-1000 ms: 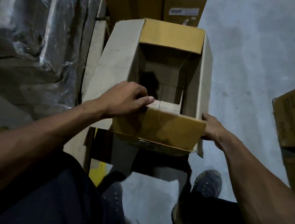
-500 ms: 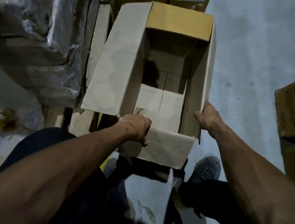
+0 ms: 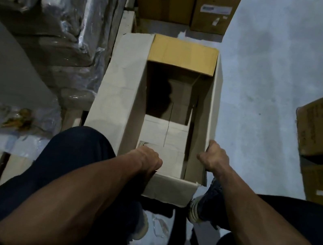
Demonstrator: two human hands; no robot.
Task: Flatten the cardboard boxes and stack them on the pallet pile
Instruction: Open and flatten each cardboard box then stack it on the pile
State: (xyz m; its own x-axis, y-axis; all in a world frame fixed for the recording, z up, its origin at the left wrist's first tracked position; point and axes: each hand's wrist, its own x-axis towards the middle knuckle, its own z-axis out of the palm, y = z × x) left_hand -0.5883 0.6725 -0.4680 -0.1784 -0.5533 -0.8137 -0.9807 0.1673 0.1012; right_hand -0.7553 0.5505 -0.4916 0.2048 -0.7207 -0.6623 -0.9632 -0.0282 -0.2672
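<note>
On floor: open box [image 3: 119, 85] (flaps up); L hand [image 3: 145, 160] grips near edge; R hand [image 3: 213, 160] grips right wall

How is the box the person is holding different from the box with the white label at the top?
The held box is open, with its flaps spread out; the labelled box looks mostly shut, with only a top flap sticking up. The held box looks pale grey outside; the labelled box is brown. The left hand and right hand grip the held box; nothing touches the labelled box. Both are cardboard and not yet flattened.
</note>
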